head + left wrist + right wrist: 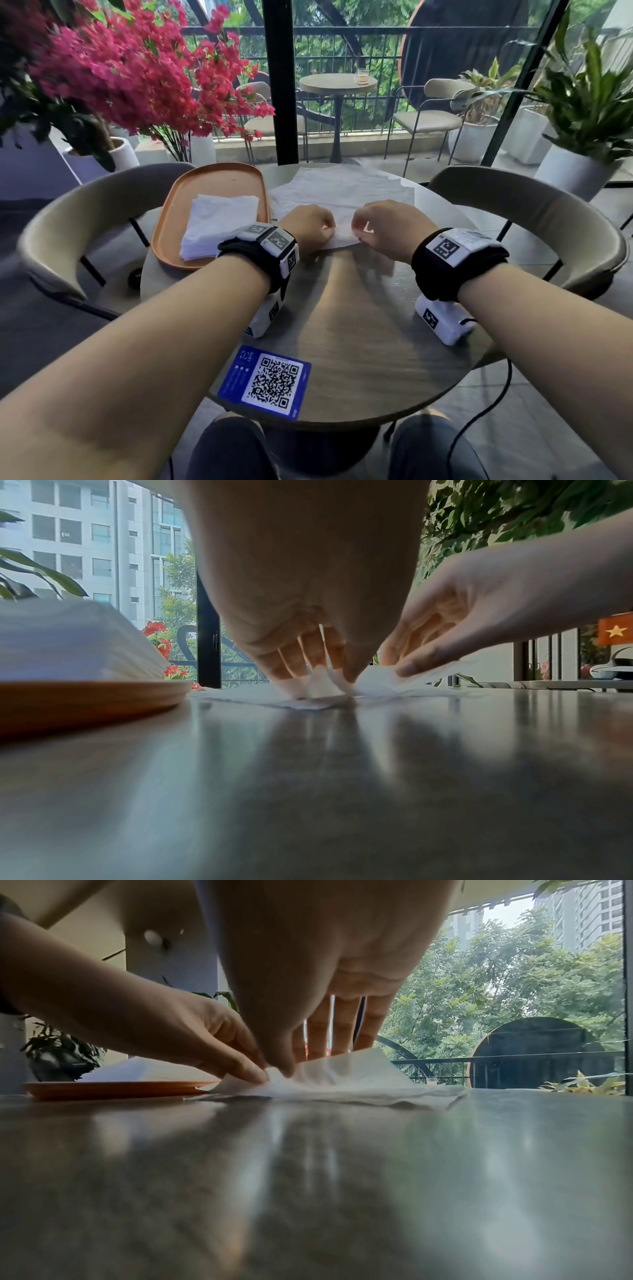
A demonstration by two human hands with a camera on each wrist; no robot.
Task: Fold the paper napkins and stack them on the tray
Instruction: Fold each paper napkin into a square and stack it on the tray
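Thin crinkled paper napkin (342, 1080); glossy wood-grain table (342, 329); smooth matt orange tray (212, 181)

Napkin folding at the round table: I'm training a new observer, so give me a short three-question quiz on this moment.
1. True or false: the stack of folded napkins lies on the orange tray.
2. What do the left hand and right hand both pinch? A) the blue QR card B) the near edge of an unfolded napkin C) the tray's rim
3. Which side of the unfolded napkins is the tray on?

Key: 1 true; 2 B; 3 the person's left.
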